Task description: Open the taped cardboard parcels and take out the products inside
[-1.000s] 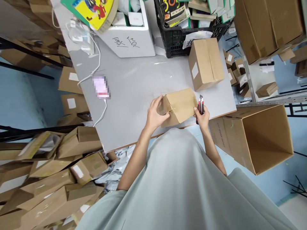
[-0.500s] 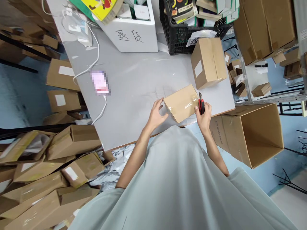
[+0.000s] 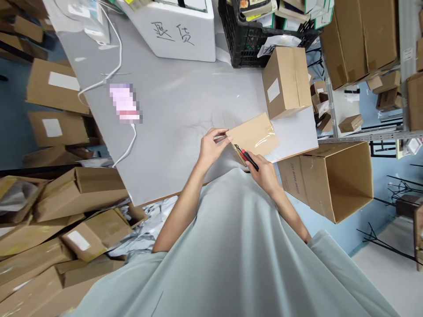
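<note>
Small carton (image 3: 254,133) is lying near the front edge of the bench (image 3: 172,114), btwn the 2 hands. L hand (image 3: 213,144) is meeting its left end, thumb & fingers gripping the far left corner. R hand (image 3: 263,171) is sitting at the near side, fingers wrapping a black/red util. knife (image 3: 248,159), blade pointing up-left, i.e. away from the person & twd the L fingertips. Tip is hovering at or nr the carton's left-end edge; can't tell if it's touching cardboard. So carton is lying to the right of the L fingers & just beyond the R ones; long axis apparently running aslant, right end farther off. L hand is being nearer that edge's far corner, R hand its near corner.

Bench is showing a glossy grey top. Taller box (image 3: 287,83) w/ white label is standing just past the carton; black crate (image 3: 243,48) & white foam bin (image 3: 201,39) are lining the back. Blurred phone-like thing (image 3: 124,99) is lying left. Big open carton (image 3: 350,176) is sitting off bench right; boxes (image 3: 95,185) are piling up left.
</note>
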Action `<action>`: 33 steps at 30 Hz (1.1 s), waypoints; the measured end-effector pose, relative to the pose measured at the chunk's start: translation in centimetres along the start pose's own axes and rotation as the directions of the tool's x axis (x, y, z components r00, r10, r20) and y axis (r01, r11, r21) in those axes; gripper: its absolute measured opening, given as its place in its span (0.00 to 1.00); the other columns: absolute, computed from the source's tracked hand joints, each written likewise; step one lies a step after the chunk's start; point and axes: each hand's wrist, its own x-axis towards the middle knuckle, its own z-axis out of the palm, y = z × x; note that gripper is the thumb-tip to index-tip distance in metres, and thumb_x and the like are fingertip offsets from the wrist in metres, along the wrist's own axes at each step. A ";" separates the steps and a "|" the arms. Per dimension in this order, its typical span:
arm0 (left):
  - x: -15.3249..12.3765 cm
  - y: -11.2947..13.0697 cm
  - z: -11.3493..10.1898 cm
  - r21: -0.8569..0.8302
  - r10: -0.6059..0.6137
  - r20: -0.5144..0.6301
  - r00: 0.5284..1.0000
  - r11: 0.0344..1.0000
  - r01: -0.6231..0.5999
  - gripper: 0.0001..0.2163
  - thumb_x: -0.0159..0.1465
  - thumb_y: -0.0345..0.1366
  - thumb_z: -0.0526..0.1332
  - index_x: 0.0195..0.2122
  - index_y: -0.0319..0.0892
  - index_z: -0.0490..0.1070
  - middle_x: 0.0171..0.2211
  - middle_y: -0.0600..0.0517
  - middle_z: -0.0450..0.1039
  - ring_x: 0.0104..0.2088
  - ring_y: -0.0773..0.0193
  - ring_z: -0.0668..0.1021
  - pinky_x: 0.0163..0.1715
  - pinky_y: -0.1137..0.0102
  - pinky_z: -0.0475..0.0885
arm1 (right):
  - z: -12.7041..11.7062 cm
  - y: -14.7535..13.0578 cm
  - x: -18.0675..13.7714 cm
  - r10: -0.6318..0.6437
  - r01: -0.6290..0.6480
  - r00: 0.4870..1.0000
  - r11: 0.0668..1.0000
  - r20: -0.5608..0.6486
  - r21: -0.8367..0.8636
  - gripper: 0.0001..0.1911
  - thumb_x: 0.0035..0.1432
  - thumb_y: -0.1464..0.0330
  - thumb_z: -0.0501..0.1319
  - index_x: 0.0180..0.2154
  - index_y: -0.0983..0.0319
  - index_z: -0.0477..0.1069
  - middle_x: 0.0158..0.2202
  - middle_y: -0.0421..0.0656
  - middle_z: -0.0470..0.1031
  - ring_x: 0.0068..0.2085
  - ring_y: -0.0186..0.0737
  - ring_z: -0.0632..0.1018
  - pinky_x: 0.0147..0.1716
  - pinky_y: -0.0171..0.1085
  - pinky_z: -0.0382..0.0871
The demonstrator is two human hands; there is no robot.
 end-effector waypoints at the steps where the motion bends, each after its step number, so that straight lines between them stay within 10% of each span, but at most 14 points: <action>1: 0.0 -0.1 -0.1 -0.001 0.004 0.004 1.000 1.000 -0.004 0.23 0.65 0.53 0.73 0.54 0.43 0.83 0.54 0.45 0.82 0.53 0.53 0.87 0.63 0.51 0.84 | -0.1 -0.3 0.1 0.011 -0.011 1.000 0.999 0.020 -0.031 0.25 0.81 0.65 0.56 0.73 0.59 0.72 0.55 0.51 0.85 0.56 0.52 0.87 0.56 0.42 0.80; 19: -0.4 0.5 0.3 -0.010 -0.012 -0.037 0.999 1.000 0.012 0.25 0.64 0.54 0.74 0.55 0.42 0.85 0.53 0.44 0.82 0.53 0.52 0.87 0.61 0.52 0.86 | -2.2 -7.6 2.2 0.324 -0.193 0.919 0.868 0.226 -0.458 0.28 0.84 0.66 0.49 0.79 0.59 0.62 0.52 0.55 0.88 0.48 0.54 0.90 0.49 0.44 0.80; 33: -1.4 0.6 0.4 0.026 -0.046 -0.076 0.996 0.999 0.048 0.21 0.67 0.48 0.72 0.56 0.43 0.85 0.56 0.43 0.82 0.55 0.51 0.87 0.60 0.52 0.86 | -1.8 -5.6 -2.8 0.373 -0.156 0.871 0.826 0.318 -0.541 0.28 0.82 0.69 0.50 0.77 0.57 0.64 0.47 0.54 0.89 0.44 0.52 0.90 0.42 0.41 0.79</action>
